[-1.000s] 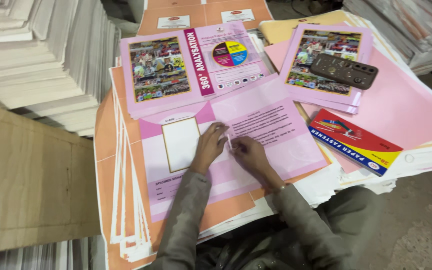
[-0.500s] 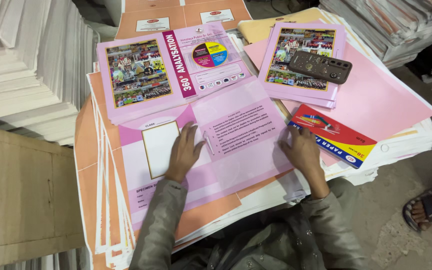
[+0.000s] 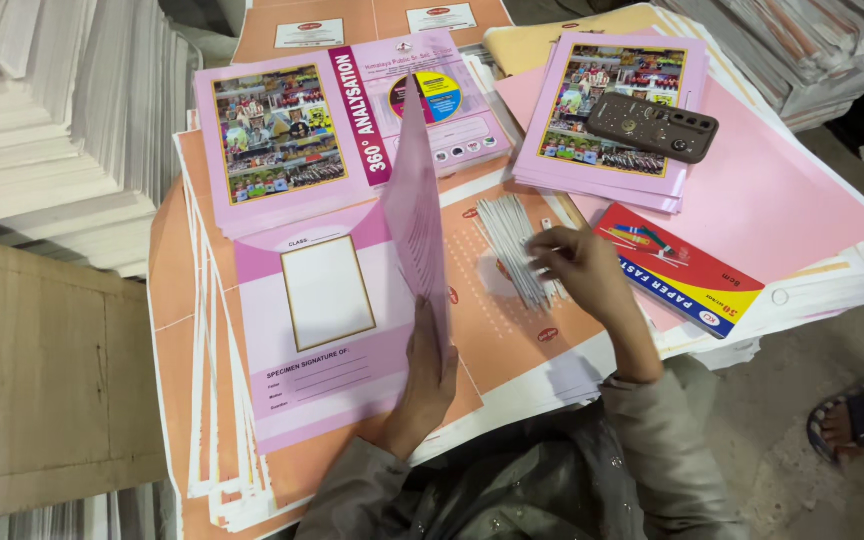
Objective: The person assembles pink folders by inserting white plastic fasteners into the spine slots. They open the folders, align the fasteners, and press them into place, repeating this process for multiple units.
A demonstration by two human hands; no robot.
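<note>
pink cover [image 3: 417, 215] stood up on edge in left hand [image 3: 422, 385] grip | fasteners [image 3: 512, 245] pinched under right hand [image 3: 582, 270] | none fitted yet, looks early

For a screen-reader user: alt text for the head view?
Left hand lifts a pink folder flap upright while the right hand touches a bundle of white strips on stacked orange sheets.
</note>
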